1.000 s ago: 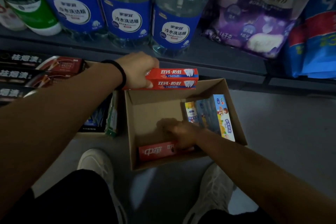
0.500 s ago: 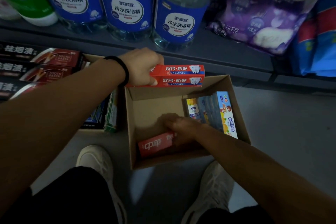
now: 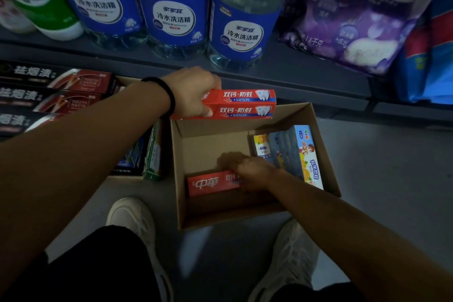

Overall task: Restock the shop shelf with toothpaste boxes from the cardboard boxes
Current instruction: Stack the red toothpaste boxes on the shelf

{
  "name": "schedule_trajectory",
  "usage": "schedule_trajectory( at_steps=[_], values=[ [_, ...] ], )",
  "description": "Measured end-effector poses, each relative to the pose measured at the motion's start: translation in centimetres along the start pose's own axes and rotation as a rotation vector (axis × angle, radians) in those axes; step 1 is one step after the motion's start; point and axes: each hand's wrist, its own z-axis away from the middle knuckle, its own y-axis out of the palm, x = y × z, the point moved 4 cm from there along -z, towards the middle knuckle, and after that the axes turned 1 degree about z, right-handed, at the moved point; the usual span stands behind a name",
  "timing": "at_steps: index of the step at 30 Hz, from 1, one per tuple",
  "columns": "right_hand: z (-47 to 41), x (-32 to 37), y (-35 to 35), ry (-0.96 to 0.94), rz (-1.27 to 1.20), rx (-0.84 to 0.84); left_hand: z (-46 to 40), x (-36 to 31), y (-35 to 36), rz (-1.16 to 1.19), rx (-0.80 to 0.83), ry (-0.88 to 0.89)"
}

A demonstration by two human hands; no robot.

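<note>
Head view: little has changed. The cardboard box sits on the floor under both arms. The left hand still grasps two red toothpaste boxes above its far rim; the right hand now closes on another red box inside, so one more is coming out.

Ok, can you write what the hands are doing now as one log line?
left hand: holds two red toothpaste boxes | right hand: on red box in cardboard box | shelf: not stocked yet

On the two red toothpaste boxes we read "双钙·防蛀" and "+50%钙". The red box in the carton shows "中華". Blue bottle labels say "冷水洗洁精"; dark boxes say "TOOTH PASTE" (small letters).
</note>
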Motion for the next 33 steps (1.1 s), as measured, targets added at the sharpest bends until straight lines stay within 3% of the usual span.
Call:
schedule_trajectory(
  at_steps=[12,33],
  values=[
    [10.5,0.0,-9.9,0.075,-0.040,-0.293,4.4,-2.8,-6.9,-0.058,-0.083,-0.057],
    [38.4,1.2,-27.1,0.366,0.203,-0.804,17.2,-12.8,-24.0,-0.156,-0.373,-0.060]
  ],
)
